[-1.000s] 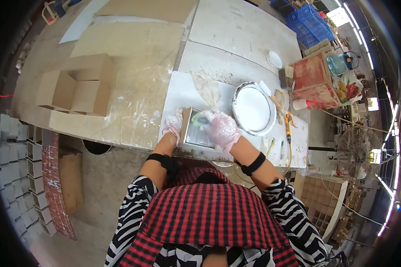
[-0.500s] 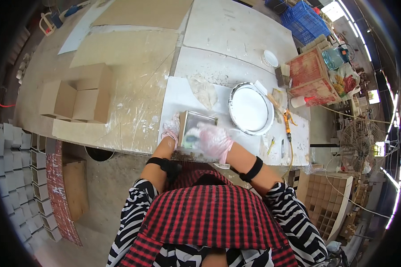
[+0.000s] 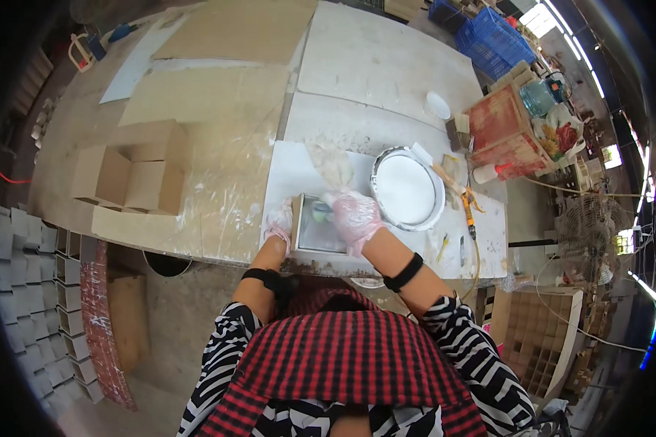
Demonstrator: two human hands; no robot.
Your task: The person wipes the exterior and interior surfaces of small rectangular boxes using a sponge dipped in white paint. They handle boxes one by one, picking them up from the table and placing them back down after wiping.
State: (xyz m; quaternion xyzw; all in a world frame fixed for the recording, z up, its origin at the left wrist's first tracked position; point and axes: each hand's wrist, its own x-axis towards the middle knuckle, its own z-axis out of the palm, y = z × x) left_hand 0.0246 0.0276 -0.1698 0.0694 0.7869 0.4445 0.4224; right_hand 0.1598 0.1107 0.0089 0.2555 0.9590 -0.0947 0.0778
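A shallow open box (image 3: 322, 245) with pale walls and a grey inside lies near the table's front edge. My left hand (image 3: 278, 221), in a thin clear glove over pink, grips its left wall. My gloved right hand (image 3: 357, 217) is over the box's right side, fingers bent into it around a small pale green thing (image 3: 319, 211), mostly hidden, perhaps a sponge. To the right stands a round tub of white paste or paint (image 3: 408, 188); a flat brush (image 3: 431, 162) rests across its rim. Behind the box lies a crumpled whitish cloth (image 3: 331, 166).
Brown cardboard boxes (image 3: 135, 175) stand on the table at left. An orange-and-black air gun (image 3: 471, 207) with a hose, a white bowl (image 3: 438, 105) and a red-stained crate (image 3: 506, 130) are at right. Stacked grey boxes (image 3: 33, 291) fill the floor at lower left.
My right hand has moved slightly right and away from me, from a blur across the box's near part to its right side. The left hand keeps its place on the box.
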